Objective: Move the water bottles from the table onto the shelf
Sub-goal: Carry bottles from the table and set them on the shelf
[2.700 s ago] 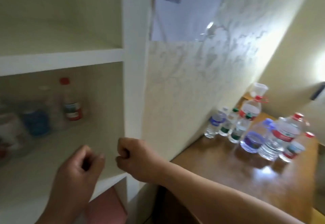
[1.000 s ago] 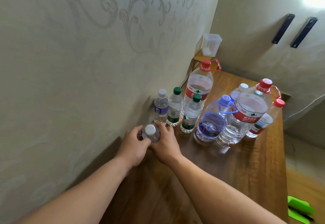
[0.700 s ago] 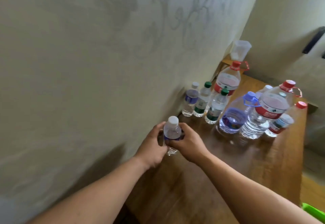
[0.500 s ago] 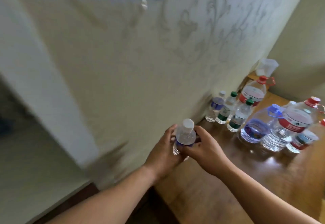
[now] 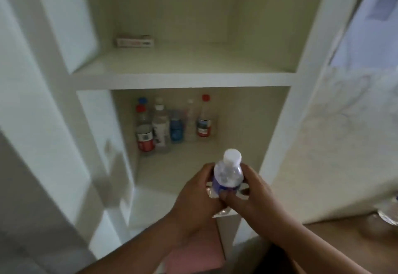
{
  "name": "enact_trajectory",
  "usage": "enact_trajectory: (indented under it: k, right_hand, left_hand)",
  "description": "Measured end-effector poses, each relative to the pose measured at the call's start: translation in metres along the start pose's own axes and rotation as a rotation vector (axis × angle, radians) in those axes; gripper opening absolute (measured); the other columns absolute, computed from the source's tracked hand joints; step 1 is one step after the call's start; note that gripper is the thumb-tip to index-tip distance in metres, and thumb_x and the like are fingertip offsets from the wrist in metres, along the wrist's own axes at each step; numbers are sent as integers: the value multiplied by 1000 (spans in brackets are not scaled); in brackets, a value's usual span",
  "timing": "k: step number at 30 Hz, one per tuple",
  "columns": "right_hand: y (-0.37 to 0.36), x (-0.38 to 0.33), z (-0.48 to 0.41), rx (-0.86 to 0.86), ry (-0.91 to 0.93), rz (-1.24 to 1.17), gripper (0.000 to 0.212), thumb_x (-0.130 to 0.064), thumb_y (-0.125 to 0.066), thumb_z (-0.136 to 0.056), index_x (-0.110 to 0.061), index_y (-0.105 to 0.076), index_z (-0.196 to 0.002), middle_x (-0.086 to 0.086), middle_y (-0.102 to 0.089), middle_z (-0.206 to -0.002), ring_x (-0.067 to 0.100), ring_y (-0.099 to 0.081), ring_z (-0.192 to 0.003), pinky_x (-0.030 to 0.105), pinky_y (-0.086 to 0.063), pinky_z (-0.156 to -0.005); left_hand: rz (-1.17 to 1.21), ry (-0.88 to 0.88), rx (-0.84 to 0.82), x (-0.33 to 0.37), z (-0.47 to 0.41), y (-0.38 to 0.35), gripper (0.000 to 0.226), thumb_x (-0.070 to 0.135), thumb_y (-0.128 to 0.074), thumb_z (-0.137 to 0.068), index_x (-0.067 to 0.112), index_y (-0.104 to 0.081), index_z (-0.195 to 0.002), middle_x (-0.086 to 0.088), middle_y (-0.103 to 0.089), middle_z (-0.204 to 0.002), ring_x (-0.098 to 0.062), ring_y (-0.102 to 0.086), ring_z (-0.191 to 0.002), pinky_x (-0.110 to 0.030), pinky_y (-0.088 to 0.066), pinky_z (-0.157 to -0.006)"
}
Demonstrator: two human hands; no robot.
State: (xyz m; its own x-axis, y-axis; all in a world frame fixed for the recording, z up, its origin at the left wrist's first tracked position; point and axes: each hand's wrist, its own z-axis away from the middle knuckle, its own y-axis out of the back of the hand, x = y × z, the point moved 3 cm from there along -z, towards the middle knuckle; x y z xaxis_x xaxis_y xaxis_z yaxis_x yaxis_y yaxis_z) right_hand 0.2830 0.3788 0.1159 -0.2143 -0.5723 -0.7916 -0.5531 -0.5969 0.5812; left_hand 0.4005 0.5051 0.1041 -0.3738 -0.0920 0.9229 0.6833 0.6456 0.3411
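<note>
A small water bottle (image 5: pixel 228 172) with a white cap and a blue label stands upright between my two hands. My left hand (image 5: pixel 197 198) grips it from the left and my right hand (image 5: pixel 253 196) from the right. The bottle is held in front of the lower white shelf (image 5: pixel 170 172), just above its front edge. At the back of that shelf stand several bottles (image 5: pixel 172 125), with red, blue and white caps. The wooden table (image 5: pixel 344 241) shows at the lower right, where the edge of another bottle (image 5: pixel 389 213) peeks in.
The upper shelf (image 5: pixel 183 77) holds a small flat box (image 5: pixel 134 41) at its back. White uprights frame the shelf on both sides. A patterned wall (image 5: pixel 344 133) lies to the right. Something pink (image 5: pixel 193 254) sits below the lower shelf.
Both hands picked the small bottle up off the table and carried it left. The view swung from the table's row of bottles to the shelf unit.
</note>
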Motion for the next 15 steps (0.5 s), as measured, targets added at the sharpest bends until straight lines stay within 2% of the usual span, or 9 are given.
enact_trajectory:
  k: [2,4,5,7,9,11,15]
  right_hand:
    - [-30,-9,-24,-48,-2,-51,48,-43,-71,-93,-45,-54,-138,-22,-68,-123,-5,-64,-114,24,-54,-95]
    - [-56,-8,-46,-88,-47,-90,44,-26,-60,-102,-37,-53,-144,-19,-68,-127,-1,-64,-115,25,-53,-98]
    - [-70,-2,-58,-93,-85,-91,45,-20,-56,-103,-33,-53,-145,-15,-68,-128,4,-65,-112,23,-53,-92]
    - [-96,15,-79,-130,-187,-57,49,-15,-55,-100,-28,-52,-147,-5,-68,-131,15,-67,-101,22,-49,-70]
    - [-122,36,-95,-186,-272,-51,51,-13,-59,-97,-28,-50,-145,-3,-65,-134,16,-68,-93,26,-49,-62]
    - [-142,53,-110,-195,-295,-64,46,-18,-67,-96,-30,-50,-138,-4,-64,-133,16,-69,-97,30,-55,-69]
    - [-164,70,-145,-151,-281,-80,56,-26,-71,-97,-29,-46,-147,-3,-62,-135,19,-66,-110,26,-47,-82]
  left_hand:
    - [-2,25,95,-14,-11,26,54,37,-87,-81,41,-61,-128,19,-74,-118,3,-70,-107,-30,-57,-96]
    - [-13,79,164,-30,-26,45,62,42,-88,-77,40,-58,-131,19,-73,-119,4,-69,-106,-29,-57,-95]
    - [-26,106,197,-40,-34,51,66,47,-88,-75,40,-56,-133,18,-73,-121,1,-69,-108,-32,-57,-96]
    - [-61,136,231,-57,-48,58,68,47,-88,-76,35,-55,-134,14,-72,-124,-8,-69,-112,-32,-57,-97]
    - [-97,153,236,-71,-63,58,67,41,-89,-80,29,-55,-136,9,-71,-130,-13,-68,-117,-28,-54,-96]
    - [-125,159,244,-84,-78,57,66,36,-88,-82,26,-54,-137,5,-70,-132,-16,-67,-119,-28,-54,-97]
    - [-74,197,287,-106,-112,60,64,35,-86,-85,32,-53,-140,12,-67,-134,-8,-63,-116,-21,-49,-92]
